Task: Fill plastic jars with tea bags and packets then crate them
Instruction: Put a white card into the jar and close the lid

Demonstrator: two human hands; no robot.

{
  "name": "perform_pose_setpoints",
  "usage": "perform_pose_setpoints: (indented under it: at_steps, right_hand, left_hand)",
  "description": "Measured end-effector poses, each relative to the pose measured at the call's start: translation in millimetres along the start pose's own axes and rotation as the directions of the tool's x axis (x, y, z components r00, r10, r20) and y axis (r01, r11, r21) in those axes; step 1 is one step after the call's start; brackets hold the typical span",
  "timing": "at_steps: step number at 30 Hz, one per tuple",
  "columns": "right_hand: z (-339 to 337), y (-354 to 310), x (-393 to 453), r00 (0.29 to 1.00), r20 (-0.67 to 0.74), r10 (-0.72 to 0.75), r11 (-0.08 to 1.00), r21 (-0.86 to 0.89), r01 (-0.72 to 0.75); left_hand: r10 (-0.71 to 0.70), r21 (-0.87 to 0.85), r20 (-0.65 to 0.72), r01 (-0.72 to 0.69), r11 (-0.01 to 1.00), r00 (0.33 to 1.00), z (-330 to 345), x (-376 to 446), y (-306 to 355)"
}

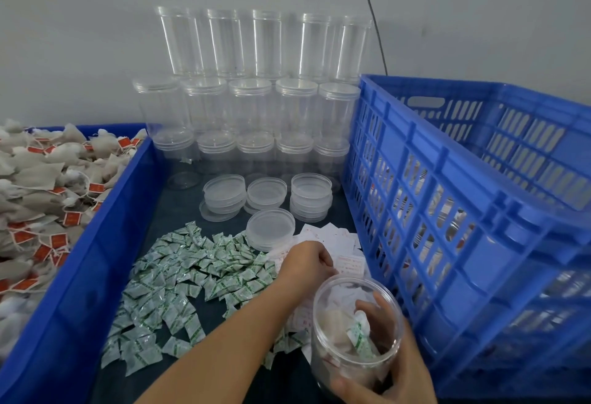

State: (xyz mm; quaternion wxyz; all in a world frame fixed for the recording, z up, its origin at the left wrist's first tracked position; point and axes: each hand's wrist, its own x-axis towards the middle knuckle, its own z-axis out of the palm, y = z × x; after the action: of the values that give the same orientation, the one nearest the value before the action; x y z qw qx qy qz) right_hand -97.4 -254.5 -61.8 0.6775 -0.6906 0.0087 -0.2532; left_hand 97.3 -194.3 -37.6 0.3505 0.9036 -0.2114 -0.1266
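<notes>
A plain grey wall backs a dark surface (204, 211) hemmed by two blue containers. Taking the open jar (355, 330) at the bottom as landmark: the right hand (399, 368) wraps round it from its right and underside, thumb across the base and fingers curled along the far wall, holding it tipped toward the camera. Inside lie tea bags, a green-printed packet and a white slip, blurred through the plastic.

The left hand (308, 264) reaches just above the jar's mouth to the white paper slips (335, 243), fingers bent down onto them; whether it pinches one cannot be told, since the fingertips are hidden behind the knuckles.

Left of the jar spreads a loose heap of green-and-white packets (179, 282), reaching under the left forearm. Beyond them, further left, a blue bin (96, 243) holds tagged tea bags (44, 186); its near end is cut off by the frame.

Right of the jar, nearly touching it, stands the blue slatted crate (463, 211); filled jars show dimly through its slots, its right side cut off. Behind the jar, past the slips, sit stacks of clear lids (271, 226), then stacked empty jars (252, 106) against the wall. Bare surface remains only in a narrow strip between packets and lids.
</notes>
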Motion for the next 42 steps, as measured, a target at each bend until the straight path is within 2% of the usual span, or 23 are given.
perform_pose_setpoints:
  at_steps: [2,3,4,13,24,28,30,32,35,37,42]
  right_hand:
    - [-5,5,4,0.999,0.016,-0.041,0.989,-0.143,0.042]
    - [-3,7,6,0.998,0.035,-0.043,0.986,-0.16,0.048]
    - [-3,2,8,0.999,0.044,-0.021,0.995,-0.101,0.025]
    - [-4,3,12,0.992,0.091,0.09,0.985,-0.153,-0.075]
    - [6,-2,27,0.995,0.061,0.078,0.99,-0.123,-0.07]
    - [6,1,32,0.994,0.064,0.088,0.991,-0.108,-0.081]
    - [5,4,34,0.991,0.054,0.12,0.991,-0.072,-0.116]
    - [5,7,37,0.989,0.046,0.141,0.989,-0.05,-0.139]
    - [6,7,40,0.991,0.038,0.131,0.989,-0.068,-0.128]
    - [8,6,41,0.993,0.044,0.11,0.992,-0.06,-0.107]
    - [7,4,39,0.989,0.046,0.139,0.988,-0.069,-0.135]
  left_hand:
    - [-0.012,-0.012,-0.003,0.012,1.0,1.0,-1,2,0]
    - [-0.013,-0.009,-0.009,0.013,1.0,1.0,-2,3,0]
    - [-0.017,0.002,-0.009,0.017,1.0,1.0,-4,3,1]
    - [-0.015,-0.055,-0.096,0.01,0.998,0.995,-23,2,2]
    - [0.003,-0.309,-0.065,-0.023,0.951,0.998,-57,-8,20]
    - [0.008,-0.514,-0.113,-0.066,0.855,0.994,-88,-29,37]
    - [0.029,-0.541,-0.132,-0.097,0.836,0.991,-104,-46,41]
    - [0.068,-0.489,-0.093,-0.104,0.866,0.993,-117,-65,41]
    - [0.122,-0.347,0.074,-0.089,0.934,0.99,-120,-91,44]
    - [0.123,-0.289,0.121,-0.083,0.954,0.985,-111,-100,47]
    - [0.122,0.038,-0.018,-0.121,0.992,0.992,-88,-101,48]
